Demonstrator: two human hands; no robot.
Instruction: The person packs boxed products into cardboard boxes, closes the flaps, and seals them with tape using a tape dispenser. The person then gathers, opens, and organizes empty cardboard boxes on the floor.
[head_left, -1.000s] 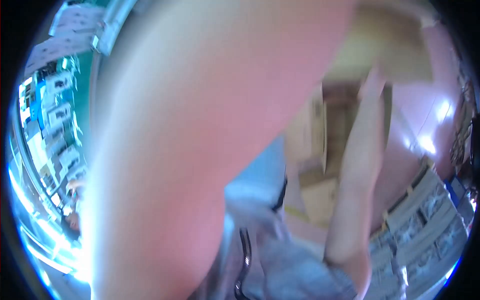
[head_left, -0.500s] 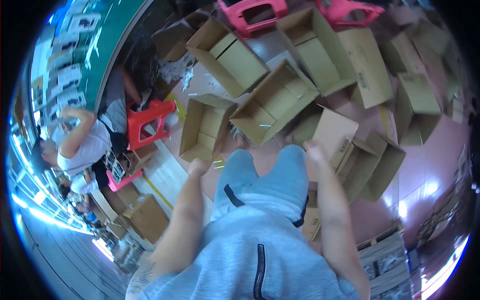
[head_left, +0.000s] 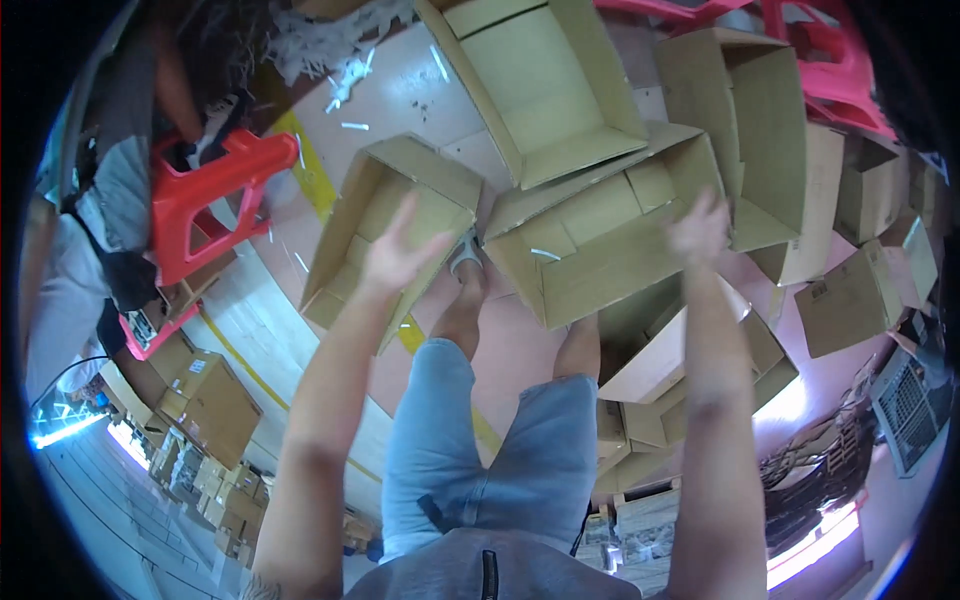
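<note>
At the far left edge, a red plastic stool lies tipped on the smooth pinkish floor, beside another person's grey sleeve. Lower left, closed brown cartons sit stacked. Next comes a long open cardboard box, matte tan with creased flaps, lying over a yellow floor stripe. The left hand hovers in front of this box, fingers spread apart and holding nothing. Between the raised forearms show grey shorts and a foot in a pale shoe. Right of centre, a wider open corrugated box rests tilted among others. The right hand is at its far rim, fingers loosely open, gripping nothing. Farther right, more empty boxes lie scattered.
</note>
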